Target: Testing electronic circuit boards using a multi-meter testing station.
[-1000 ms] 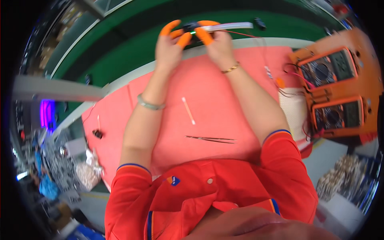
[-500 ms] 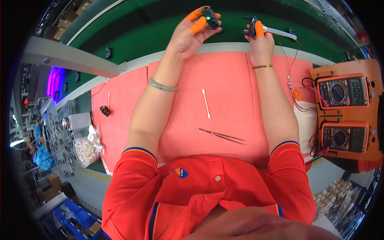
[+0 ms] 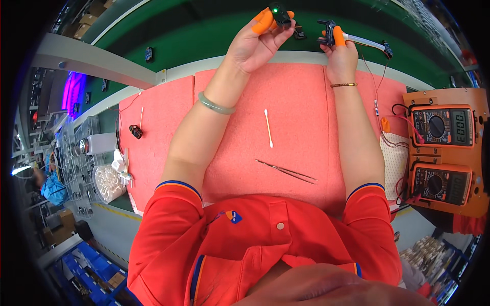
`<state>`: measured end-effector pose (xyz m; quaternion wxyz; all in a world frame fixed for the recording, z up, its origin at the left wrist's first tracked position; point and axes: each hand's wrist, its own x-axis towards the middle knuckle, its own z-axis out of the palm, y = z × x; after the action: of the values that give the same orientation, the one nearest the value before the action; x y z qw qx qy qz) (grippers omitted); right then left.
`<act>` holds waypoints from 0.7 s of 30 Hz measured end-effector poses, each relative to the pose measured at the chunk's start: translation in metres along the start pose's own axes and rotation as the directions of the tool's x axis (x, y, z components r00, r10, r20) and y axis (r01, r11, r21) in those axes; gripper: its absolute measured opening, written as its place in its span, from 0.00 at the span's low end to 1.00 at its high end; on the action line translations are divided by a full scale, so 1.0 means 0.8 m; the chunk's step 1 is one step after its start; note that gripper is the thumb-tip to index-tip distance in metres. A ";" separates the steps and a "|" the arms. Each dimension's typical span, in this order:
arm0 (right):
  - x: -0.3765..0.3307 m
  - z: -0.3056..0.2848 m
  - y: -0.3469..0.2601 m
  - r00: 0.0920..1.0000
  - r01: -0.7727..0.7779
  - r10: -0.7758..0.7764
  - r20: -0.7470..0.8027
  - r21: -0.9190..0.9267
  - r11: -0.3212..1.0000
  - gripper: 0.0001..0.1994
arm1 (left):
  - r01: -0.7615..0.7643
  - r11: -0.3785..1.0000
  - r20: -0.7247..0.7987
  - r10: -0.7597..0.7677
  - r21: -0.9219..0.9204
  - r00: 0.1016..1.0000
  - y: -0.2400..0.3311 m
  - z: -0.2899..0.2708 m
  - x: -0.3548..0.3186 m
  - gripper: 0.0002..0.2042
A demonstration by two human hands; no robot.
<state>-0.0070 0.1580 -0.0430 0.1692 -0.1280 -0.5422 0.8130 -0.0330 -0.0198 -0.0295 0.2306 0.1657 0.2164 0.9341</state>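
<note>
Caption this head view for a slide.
Left hand holds a green-lit black device, right hand a black pronged piece, beyond the pink mat.

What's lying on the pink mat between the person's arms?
A cotton swab and a pair of tweezers lie on the mat. Anything under the forearms or red shirt is covered.

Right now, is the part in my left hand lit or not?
Lit: a green light glows on the black part your left hand holds.
</note>
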 end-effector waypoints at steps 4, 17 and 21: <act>0.002 -0.001 0.002 1.000 0.011 -0.011 0.002 -0.017 1.000 0.10 | 0.077 0.968 -0.059 -0.094 -0.239 0.994 0.004 -0.010 0.003 0.16; 0.020 -0.011 0.005 0.996 0.033 -0.022 -0.085 0.133 0.991 0.09 | 0.061 -0.765 0.303 0.326 0.642 0.896 -0.015 -0.013 0.035 0.24; 0.022 -0.013 0.002 0.997 0.028 -0.020 -0.074 0.115 0.993 0.10 | 0.077 -0.782 0.234 0.277 0.618 0.932 -0.064 0.001 0.062 0.26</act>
<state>-0.0193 0.1734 -0.0491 0.2058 -0.1411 -0.4890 0.8358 -0.0560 0.0468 -0.0429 -0.2496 0.2124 0.9334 0.1458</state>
